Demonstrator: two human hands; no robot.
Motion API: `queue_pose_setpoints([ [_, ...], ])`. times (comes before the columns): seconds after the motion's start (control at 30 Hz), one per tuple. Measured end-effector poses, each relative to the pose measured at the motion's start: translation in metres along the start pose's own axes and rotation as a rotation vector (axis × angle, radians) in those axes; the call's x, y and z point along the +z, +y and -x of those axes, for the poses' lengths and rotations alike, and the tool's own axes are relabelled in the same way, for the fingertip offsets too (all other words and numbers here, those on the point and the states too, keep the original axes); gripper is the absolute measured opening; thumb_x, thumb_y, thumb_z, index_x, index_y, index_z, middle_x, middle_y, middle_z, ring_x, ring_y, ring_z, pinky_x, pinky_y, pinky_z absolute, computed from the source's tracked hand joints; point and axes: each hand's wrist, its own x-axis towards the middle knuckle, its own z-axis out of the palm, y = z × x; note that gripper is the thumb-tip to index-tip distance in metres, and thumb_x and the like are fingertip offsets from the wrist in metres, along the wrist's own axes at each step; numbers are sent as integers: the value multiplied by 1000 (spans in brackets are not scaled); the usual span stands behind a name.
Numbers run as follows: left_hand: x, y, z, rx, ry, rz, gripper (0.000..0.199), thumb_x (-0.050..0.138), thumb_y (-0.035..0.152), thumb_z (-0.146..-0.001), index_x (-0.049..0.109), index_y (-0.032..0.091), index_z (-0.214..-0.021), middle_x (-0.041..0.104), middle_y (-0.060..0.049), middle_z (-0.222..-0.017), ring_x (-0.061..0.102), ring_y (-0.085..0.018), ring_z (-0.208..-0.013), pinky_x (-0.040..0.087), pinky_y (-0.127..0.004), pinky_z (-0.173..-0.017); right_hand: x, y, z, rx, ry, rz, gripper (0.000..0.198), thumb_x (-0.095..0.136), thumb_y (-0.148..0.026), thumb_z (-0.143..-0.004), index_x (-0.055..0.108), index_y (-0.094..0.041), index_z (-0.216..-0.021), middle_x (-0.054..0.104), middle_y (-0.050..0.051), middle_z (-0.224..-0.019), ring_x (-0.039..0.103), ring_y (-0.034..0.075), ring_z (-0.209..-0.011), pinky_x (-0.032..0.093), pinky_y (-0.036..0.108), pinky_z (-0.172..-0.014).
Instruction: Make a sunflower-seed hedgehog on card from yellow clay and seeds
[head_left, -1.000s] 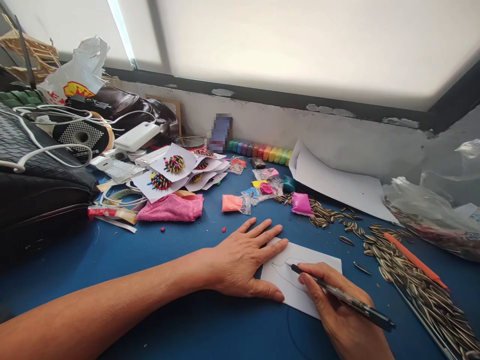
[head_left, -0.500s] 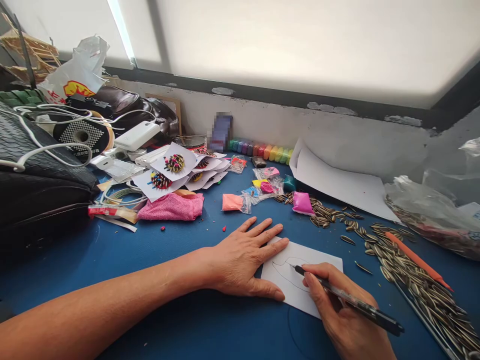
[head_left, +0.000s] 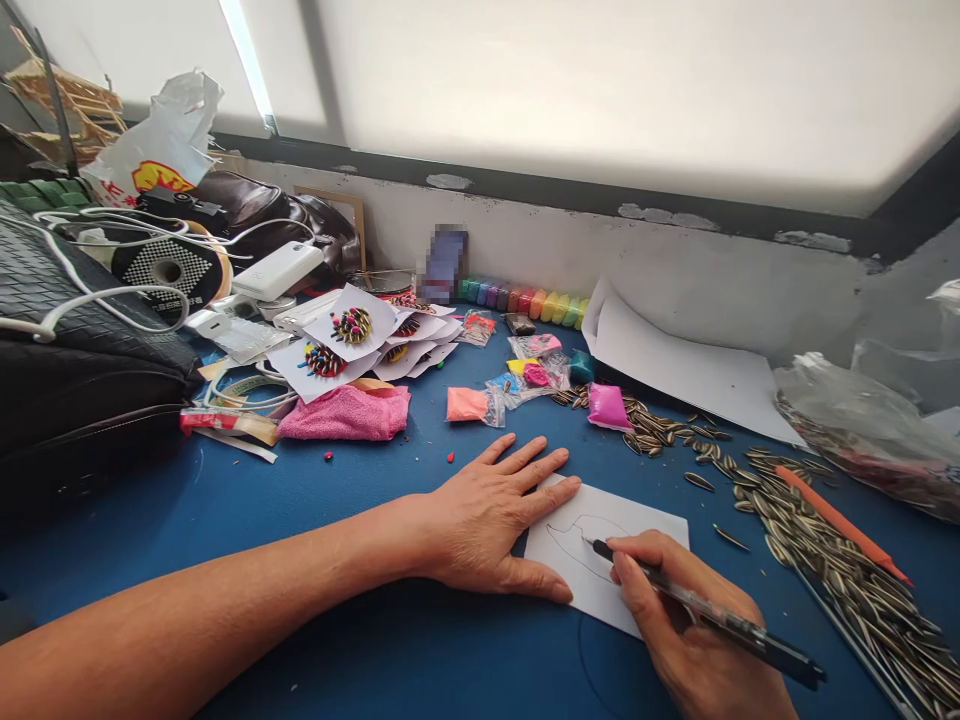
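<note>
A small white sheet of paper [head_left: 555, 560] lies on the blue table, with a thin curved outline drawn on it. My left hand [head_left: 499, 520] is flat with fingers spread, its thumb and index finger resting on the paper's left edge. Between the thumb and fingers of my right hand [head_left: 690, 620] is a black pen [head_left: 735, 625], tilted, its tip at the line inside the outline. Part of the drawing's right side is hidden behind my right hand.
Sunflower seeds [head_left: 840, 560] are heaped at the right, with an orange tool [head_left: 844, 525] on them. Bags of coloured clay [head_left: 536, 375] lie beyond the paper. Paper pieces with seed decorations [head_left: 349, 325], a pink cloth [head_left: 345, 412] and a black bag [head_left: 82, 400] stand left.
The pen tip has moved slightly down on the paper, adding a short stroke inside the outline. My left hand keeps its place on the sheet.
</note>
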Motion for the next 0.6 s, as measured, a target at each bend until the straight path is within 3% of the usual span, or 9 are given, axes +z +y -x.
queue_pose_setpoints([
  [0.6,2,-1,1,3,11,-2,88,48,73,-92,28,18,-158,15,-13,-165,6,-32,-153,3,-51,-123,-3,-5,-4,1,-4,-72,13,58,-24,-91,65,-25,-80,69,-5,-67,64,10,-54,50,16,-50],
])
